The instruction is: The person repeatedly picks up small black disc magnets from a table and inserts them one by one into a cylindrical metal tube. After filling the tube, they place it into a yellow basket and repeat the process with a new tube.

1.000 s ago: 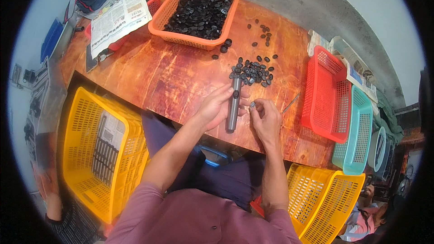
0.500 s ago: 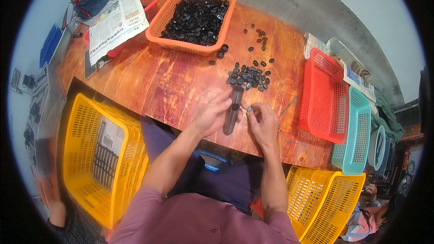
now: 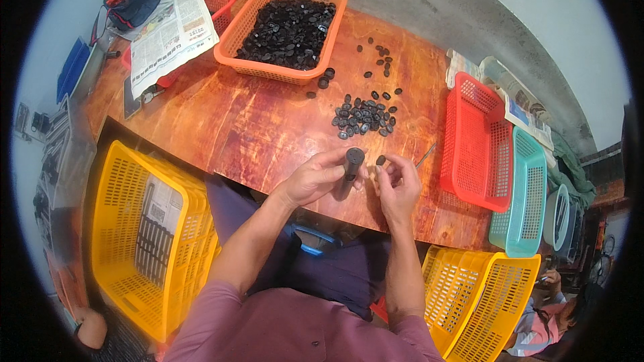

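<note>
My left hand (image 3: 310,179) is closed around a dark cylindrical tube (image 3: 354,158), tilted so that its round end faces up. A hole shows in the tube's side just below that end. Pinched in the fingertips of my right hand (image 3: 400,191), a small black oval piece (image 3: 381,160) stands a little to the right of the tube, apart from it. Beyond both hands lies a loose pile of similar black oval pieces (image 3: 365,118) on the wooden table (image 3: 255,127).
An orange basket (image 3: 274,71) full of black pieces stands at the back. Newspaper (image 3: 171,40) lies at the left. Red (image 3: 451,161) and teal (image 3: 498,238) baskets line the right side, near a thin rod (image 3: 425,155). Yellow crates (image 3: 176,281) flank me; another person (image 3: 543,325) sits lower right.
The tube has tipped so its round end turns up toward me. My right hand has shifted slightly right and turned, bringing the oval piece's dark side into view.
</note>
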Demonstrator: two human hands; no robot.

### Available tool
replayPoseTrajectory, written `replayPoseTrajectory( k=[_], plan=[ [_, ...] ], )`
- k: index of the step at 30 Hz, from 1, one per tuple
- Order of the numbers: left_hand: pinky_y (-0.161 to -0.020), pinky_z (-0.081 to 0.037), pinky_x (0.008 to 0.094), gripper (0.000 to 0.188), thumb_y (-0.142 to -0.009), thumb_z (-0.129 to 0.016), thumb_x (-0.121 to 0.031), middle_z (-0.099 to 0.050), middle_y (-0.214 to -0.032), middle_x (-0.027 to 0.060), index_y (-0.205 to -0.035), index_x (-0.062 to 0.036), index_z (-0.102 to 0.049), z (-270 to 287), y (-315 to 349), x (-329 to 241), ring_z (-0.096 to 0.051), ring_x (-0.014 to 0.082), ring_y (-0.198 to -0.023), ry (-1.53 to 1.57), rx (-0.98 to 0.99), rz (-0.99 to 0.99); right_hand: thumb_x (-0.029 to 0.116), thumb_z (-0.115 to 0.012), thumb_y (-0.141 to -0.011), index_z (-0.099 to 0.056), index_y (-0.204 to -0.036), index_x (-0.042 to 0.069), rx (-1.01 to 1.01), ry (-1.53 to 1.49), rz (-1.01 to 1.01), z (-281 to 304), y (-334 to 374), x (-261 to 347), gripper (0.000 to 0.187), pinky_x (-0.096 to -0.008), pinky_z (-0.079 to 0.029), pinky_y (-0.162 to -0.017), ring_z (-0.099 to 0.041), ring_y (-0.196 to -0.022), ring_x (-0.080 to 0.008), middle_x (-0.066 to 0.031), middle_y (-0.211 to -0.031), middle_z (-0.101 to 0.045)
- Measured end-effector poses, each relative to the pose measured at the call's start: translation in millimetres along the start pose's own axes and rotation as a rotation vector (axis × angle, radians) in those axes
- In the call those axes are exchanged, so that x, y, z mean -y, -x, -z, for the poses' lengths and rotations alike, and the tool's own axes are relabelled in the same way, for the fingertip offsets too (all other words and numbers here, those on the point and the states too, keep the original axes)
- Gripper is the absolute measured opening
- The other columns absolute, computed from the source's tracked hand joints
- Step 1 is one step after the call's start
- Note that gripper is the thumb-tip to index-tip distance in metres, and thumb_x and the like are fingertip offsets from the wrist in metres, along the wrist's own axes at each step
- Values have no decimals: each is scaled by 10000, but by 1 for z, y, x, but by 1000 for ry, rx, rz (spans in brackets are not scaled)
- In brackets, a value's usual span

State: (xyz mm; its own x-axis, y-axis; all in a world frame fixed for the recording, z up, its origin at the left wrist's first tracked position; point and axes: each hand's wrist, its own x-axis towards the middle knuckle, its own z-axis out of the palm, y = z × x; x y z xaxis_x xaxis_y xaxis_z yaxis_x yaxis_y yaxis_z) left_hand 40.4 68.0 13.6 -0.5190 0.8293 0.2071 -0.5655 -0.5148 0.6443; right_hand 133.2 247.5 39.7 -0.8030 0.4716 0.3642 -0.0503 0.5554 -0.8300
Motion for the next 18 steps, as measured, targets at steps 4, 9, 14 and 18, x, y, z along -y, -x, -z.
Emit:
replayPoseTrajectory(
  k=[4, 9, 14, 18],
  plan=[
    [-938, -533, 402, 513, -1064, -513, -225, -596, -1231, 156, -1515, -22, -375, 0, -4, 0, -634, 257, -1077, 98, -71, 59, -53, -748, -788, -694, -1056, 26, -8, -26, 172, 7, 2, 28, 285, -247, -459, -588, -580, -677, -116, -48, -830, -613],
    [-880, -569, 374, 490, -1087, -459, -170, -601, -1234, 103, -1546, -58, -330, -2, -11, 1, -641, 213, -1063, 160, -205, 154, 14, -780, -764, -692, -1023, 28, 94, 106, 379, 0, -5, 39, 274, -344, -502, -604, -631, -671, -242, -102, -806, -649],
    [-886, -576, 396, 504, -1091, -454, -180, -578, -1265, 92, -1560, -66, -308, -3, -12, -1, -628, 206, -1103, 143, -236, 194, 11, -771, -776, -698, -1028, 27, 158, 197, 388, -7, -9, 32, 263, -352, -505, -615, -645, -691, -252, -109, -806, -651],
    [-896, -576, 401, 511, -1093, -450, -179, -570, -1272, 90, -1569, -78, -297, -2, -12, 0, -623, 211, -1121, 128, -236, 210, 27, -776, -783, -699, -1023, 26, 144, 232, 420, -7, -8, 32, 252, -366, -508, -616, -652, -706, -268, -113, -811, -653]
  ],
)
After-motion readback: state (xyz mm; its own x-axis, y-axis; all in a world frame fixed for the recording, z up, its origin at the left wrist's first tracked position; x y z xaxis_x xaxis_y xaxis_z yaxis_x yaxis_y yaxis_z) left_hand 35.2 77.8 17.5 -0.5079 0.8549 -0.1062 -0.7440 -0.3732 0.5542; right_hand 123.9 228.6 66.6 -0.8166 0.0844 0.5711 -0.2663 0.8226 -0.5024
